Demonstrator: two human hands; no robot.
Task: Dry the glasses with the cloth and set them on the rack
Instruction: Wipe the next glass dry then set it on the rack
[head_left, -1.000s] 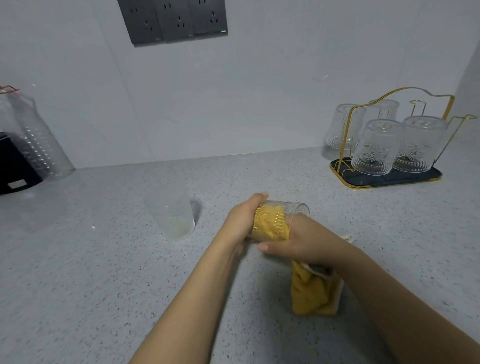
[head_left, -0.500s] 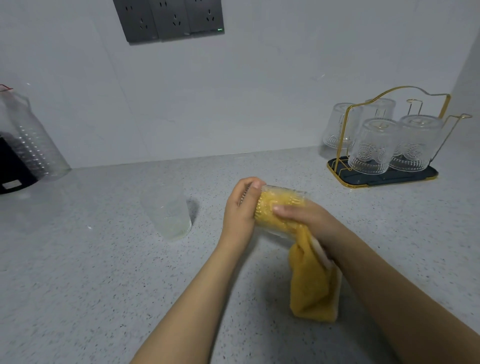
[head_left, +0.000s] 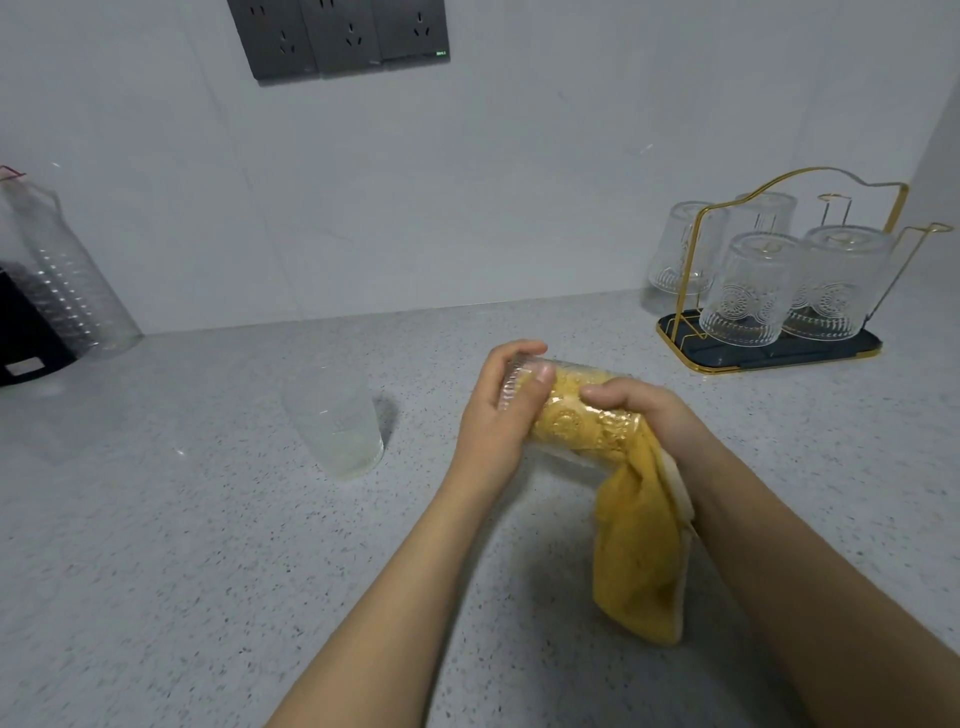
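My left hand (head_left: 496, 415) grips the base end of an embossed clear glass (head_left: 571, 423) held on its side above the counter. A yellow cloth (head_left: 636, 551) is stuffed inside the glass and hangs down from its mouth. My right hand (head_left: 649, 415) is closed over the mouth end of the glass, holding the cloth there. At the far right stands a gold wire rack (head_left: 769, 358) on a dark tray, with several glasses upside down on its pegs. One peg at the back right is bare.
A frosted plastic cup (head_left: 337, 421) stands upright left of my hands. A clear jug (head_left: 72, 270) and a black object (head_left: 26, 338) sit at the far left against the wall. Dark wall sockets (head_left: 337, 36) hang above the grey speckled counter (head_left: 156, 571).
The glass has turned in my hands and tilted with its mouth lower to the right. My right hand has shifted on top of the mouth end; more cloth hangs below.
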